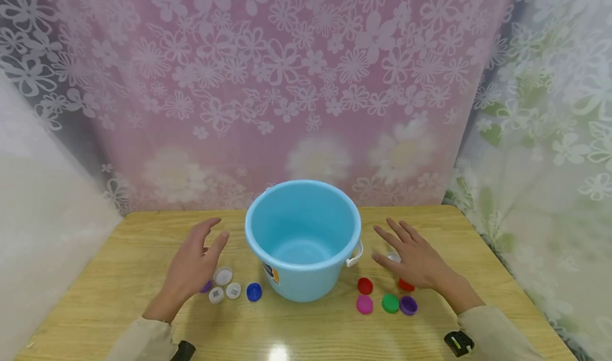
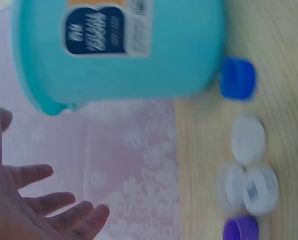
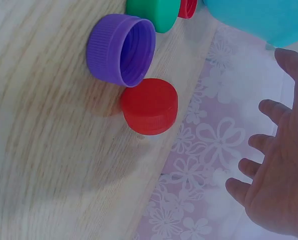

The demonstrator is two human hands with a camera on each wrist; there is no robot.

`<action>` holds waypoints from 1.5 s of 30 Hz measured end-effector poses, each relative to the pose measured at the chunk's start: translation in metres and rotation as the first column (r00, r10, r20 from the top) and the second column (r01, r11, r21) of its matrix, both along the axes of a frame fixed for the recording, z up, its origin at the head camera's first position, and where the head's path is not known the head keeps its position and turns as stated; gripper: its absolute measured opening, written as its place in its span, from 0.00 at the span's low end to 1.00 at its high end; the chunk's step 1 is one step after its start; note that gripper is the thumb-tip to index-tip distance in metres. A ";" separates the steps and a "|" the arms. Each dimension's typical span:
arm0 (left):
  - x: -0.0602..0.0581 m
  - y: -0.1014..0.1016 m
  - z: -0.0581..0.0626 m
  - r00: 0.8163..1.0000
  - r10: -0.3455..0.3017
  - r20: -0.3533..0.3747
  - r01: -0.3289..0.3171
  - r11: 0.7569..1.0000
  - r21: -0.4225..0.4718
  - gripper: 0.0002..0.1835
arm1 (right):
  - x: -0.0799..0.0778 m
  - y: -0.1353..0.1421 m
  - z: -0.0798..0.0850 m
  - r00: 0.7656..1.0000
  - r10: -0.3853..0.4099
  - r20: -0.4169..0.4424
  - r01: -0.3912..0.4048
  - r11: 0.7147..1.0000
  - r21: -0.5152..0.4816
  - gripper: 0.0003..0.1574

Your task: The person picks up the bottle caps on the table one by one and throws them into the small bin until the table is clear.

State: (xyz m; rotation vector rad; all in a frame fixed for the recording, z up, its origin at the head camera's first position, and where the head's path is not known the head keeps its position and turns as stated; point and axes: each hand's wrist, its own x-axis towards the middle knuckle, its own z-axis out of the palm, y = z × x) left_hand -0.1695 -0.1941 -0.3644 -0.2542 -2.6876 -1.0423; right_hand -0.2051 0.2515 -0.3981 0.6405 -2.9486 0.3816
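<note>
Both my hands are up over the wooden table [image 1: 239, 337], fingers spread wide, one on each side of a light blue bucket [image 1: 308, 284] standing upright in the middle, not touching it. My left hand [image 1: 191, 263] is near three white caps [image 1: 223, 276] bunched by a purple cap [image 1: 206, 286], with a blue cap [image 1: 254, 292] just beside the bucket. My right hand [image 1: 418, 260] is over a loose bunch: two red caps [image 1: 365, 285], a pink cap [image 1: 365, 304], a green cap [image 1: 390, 303] and another purple one [image 1: 408, 305].
</note>
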 end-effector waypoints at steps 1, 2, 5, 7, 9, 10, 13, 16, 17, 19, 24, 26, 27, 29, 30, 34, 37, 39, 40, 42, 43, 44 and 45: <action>0.000 0.001 0.003 1.000 -0.011 0.017 0.011 0.999 0.045 0.32 | -0.001 0.000 0.000 1.000 0.001 -0.001 -0.001 1.000 -0.001 0.44; -0.001 0.003 0.006 0.999 -0.027 0.033 0.024 0.995 0.099 0.31 | -0.001 0.000 0.000 1.000 0.000 -0.003 0.000 1.000 -0.001 0.44; -0.003 0.007 0.014 0.994 -0.068 0.084 0.048 0.973 0.225 0.30 | -0.002 0.001 0.000 1.000 -0.001 -0.004 0.001 1.000 -0.003 0.44; -0.005 0.009 0.019 0.989 -0.097 0.114 0.058 0.950 0.306 0.30 | -0.003 0.001 0.001 1.000 -0.002 -0.003 0.002 1.000 -0.009 0.44; -0.006 0.011 0.024 0.982 -0.118 0.146 0.056 0.926 0.372 0.31 | -0.004 0.001 0.000 1.000 -0.002 -0.003 0.002 1.000 -0.016 0.44; -0.007 0.012 0.027 0.978 -0.126 0.165 0.051 0.916 0.399 0.32 | -0.005 0.000 -0.001 1.000 -0.001 0.000 0.001 1.000 -0.018 0.44; -0.007 0.016 0.033 0.962 -0.138 0.236 0.012 0.883 0.470 0.32 | -0.006 -0.001 -0.002 1.000 0.004 0.008 -0.004 1.000 -0.027 0.44; -0.008 0.018 0.037 0.941 -0.158 0.300 -0.029 0.844 0.536 0.32 | -0.006 -0.003 -0.004 1.000 0.014 0.014 -0.013 0.999 -0.037 0.44; -0.008 0.019 0.037 0.935 -0.166 0.314 -0.041 0.828 0.559 0.31 | -0.006 -0.003 -0.004 1.000 0.017 0.014 -0.016 0.999 -0.039 0.44; -0.010 0.021 0.038 0.925 -0.188 0.331 -0.052 0.799 0.599 0.31 | -0.006 -0.004 -0.005 1.000 0.020 0.013 -0.019 0.999 -0.039 0.44; -0.016 0.026 0.037 0.898 -0.246 0.365 -0.064 0.746 0.662 0.31 | -0.005 -0.004 -0.006 1.000 0.018 0.020 -0.017 0.999 -0.035 0.43; -0.020 0.028 0.037 0.886 -0.259 0.384 -0.076 0.737 0.672 0.31 | -0.005 -0.004 -0.006 1.000 0.018 0.021 -0.017 0.999 -0.035 0.43; -0.022 0.029 0.037 0.881 -0.266 0.391 -0.080 0.732 0.677 0.30 | -0.005 -0.004 -0.006 1.000 0.018 0.022 -0.017 0.999 -0.036 0.43; -0.025 0.031 0.036 0.874 -0.272 0.403 -0.089 0.726 0.682 0.30 | -0.006 -0.005 -0.007 1.000 0.017 0.024 -0.016 0.999 -0.039 0.43; -0.026 0.031 0.035 0.871 -0.274 0.408 -0.094 0.722 0.686 0.30 | -0.006 -0.005 -0.008 0.999 0.019 0.027 -0.017 0.999 -0.043 0.43; -0.029 0.031 0.034 0.867 -0.278 0.414 -0.103 0.713 0.693 0.29 | -0.007 -0.006 -0.012 0.999 0.021 0.042 -0.018 0.998 -0.060 0.43; -0.030 0.030 0.034 0.865 -0.277 0.418 -0.108 0.710 0.696 0.28 | -0.007 -0.006 -0.015 0.998 0.026 0.050 -0.022 0.997 -0.067 0.42; -0.031 0.031 0.034 0.864 -0.277 0.420 -0.115 0.704 0.701 0.28 | -0.007 -0.006 -0.016 0.998 0.026 0.048 -0.022 0.998 -0.066 0.42; -0.031 0.031 0.034 0.863 -0.282 0.418 -0.114 0.699 0.706 0.28 | -0.007 -0.006 -0.016 0.999 0.024 0.047 -0.021 0.998 -0.065 0.42; -0.032 0.033 0.035 0.863 -0.291 0.414 -0.109 0.691 0.714 0.29 | -0.007 -0.004 -0.016 0.999 0.018 0.043 -0.015 0.998 -0.063 0.42; -0.033 0.034 0.035 0.863 -0.296 0.410 -0.105 0.688 0.718 0.29 | -0.007 -0.004 -0.016 0.999 0.015 0.041 -0.012 0.998 -0.063 0.42; -0.033 0.035 0.034 0.863 -0.302 0.406 -0.102 0.682 0.725 0.29 | -0.007 -0.003 -0.015 0.999 0.013 0.041 -0.010 0.998 -0.063 0.42; -0.034 0.036 0.034 0.862 -0.311 0.400 -0.095 0.677 0.730 0.29 | -0.006 -0.002 -0.014 0.999 0.011 0.042 -0.008 0.998 -0.063 0.42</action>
